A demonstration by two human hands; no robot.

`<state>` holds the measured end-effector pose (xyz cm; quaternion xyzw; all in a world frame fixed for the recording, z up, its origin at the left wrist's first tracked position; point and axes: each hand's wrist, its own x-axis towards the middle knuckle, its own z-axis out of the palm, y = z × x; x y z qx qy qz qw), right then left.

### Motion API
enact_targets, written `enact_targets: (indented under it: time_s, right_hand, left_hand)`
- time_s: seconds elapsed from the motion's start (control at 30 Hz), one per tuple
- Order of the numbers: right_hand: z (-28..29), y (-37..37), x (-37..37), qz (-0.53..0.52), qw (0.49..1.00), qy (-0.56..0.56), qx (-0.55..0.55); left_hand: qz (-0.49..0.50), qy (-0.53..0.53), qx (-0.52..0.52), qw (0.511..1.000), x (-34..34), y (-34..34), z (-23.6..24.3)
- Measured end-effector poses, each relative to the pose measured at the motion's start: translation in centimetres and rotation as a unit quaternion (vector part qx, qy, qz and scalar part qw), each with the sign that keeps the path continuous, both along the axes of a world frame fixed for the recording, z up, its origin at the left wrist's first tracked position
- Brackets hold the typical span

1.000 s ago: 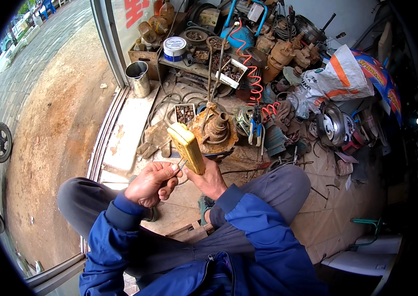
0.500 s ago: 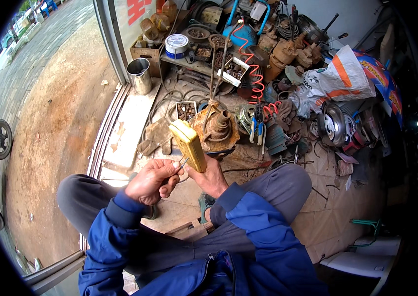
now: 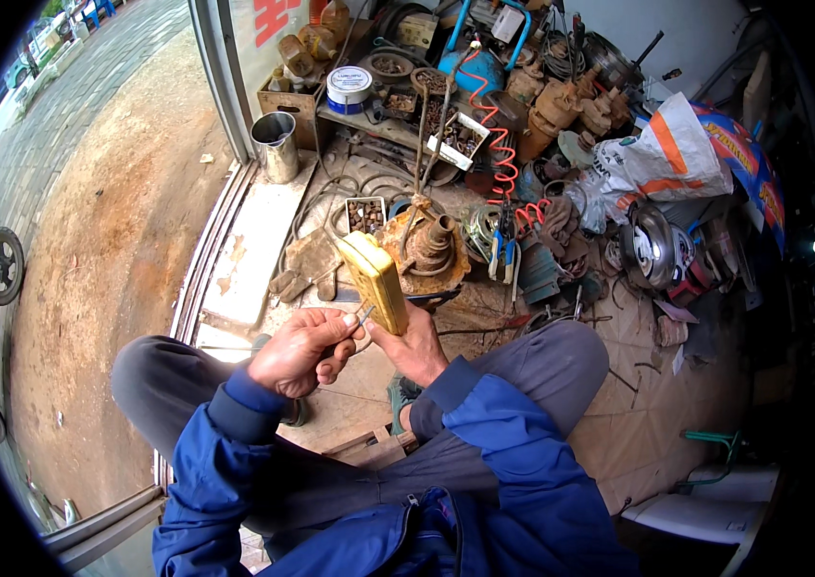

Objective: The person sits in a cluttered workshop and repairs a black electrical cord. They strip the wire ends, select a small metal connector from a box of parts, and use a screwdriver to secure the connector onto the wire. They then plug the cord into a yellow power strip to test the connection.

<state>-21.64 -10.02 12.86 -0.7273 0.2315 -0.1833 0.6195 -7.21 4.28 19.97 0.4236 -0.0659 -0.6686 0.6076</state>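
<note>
A yellow, box-shaped device case (image 3: 377, 282) stands tilted upright in front of me, its narrow edge and one broad side showing. My right hand (image 3: 417, 346) is closed around its lower end. In the fingertips of my left hand (image 3: 294, 354) is pinched a thin metal rod (image 3: 366, 316); its tip points at the case's lower left side. Whether the tip touches the case I cannot tell. Just beyond the case sits a rusty round metal part (image 3: 429, 252) with a raised neck.
Around the rusty part are a tray of small brown pieces (image 3: 365, 213), blue-handled pliers (image 3: 502, 258) and a coiled red hose (image 3: 503, 163). A metal cup (image 3: 276, 146) stands by the door track. White sacks (image 3: 655, 159) and metal bowls lie at the right.
The view has shifted very slightly. Both hands keep their hold on the case and the rod, with almost no movement between them.
</note>
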Motion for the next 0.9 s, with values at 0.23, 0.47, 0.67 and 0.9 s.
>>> enact_targets:
  time_s: [0.23, 0.47, 0.67, 0.9]
  right_hand:
    - [0.9, -1.3, -1.1, -0.081, 0.99, -0.038, 0.105]
    - [13.1, -8.4, -5.7, -0.11, 0.99, -0.09, -0.026]
    - [15.6, -18.9, -13.6, -0.178, 0.983, -0.033, -0.03]
    - [2.0, -16.5, -23.8, -0.339, 0.934, 0.031, 0.11]
  left_hand:
    - [-0.014, -0.054, -0.003, 0.998, 0.9, 1.2, 1.7]
    - [0.171, -0.292, -0.062, 0.939, 3.2, 2.6, 1.8]
    - [0.198, -0.408, -0.088, 0.887, 4.1, 3.3, 0.9]
    - [0.177, -0.447, -0.074, 0.874, 4.1, 2.9, -0.2]
